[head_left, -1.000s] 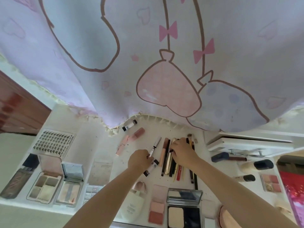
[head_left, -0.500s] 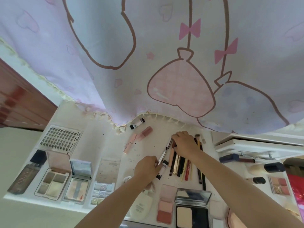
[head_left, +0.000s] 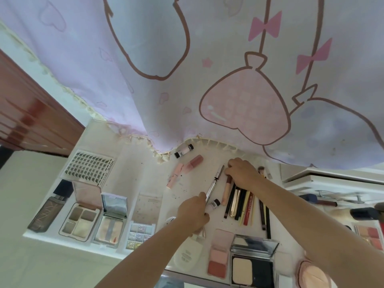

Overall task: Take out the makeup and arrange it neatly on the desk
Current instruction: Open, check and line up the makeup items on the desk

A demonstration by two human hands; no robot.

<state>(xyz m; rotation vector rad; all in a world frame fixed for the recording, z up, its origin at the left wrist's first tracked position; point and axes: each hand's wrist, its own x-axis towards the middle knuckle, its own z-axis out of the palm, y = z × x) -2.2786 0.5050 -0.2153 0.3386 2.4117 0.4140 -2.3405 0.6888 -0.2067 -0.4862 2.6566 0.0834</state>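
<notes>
Pastel balloon-print curtain [head_left: 145,69] hangs over white desk [head_left: 133,163] beside brown wooden furniture [head_left: 31,119]

Left hand [head_left: 194,213] pinches silver pen [head_left: 215,182] mid-frame; right hand [head_left: 243,173] rests on pencil row [head_left: 241,204], white desk [head_left: 133,169].
</notes>
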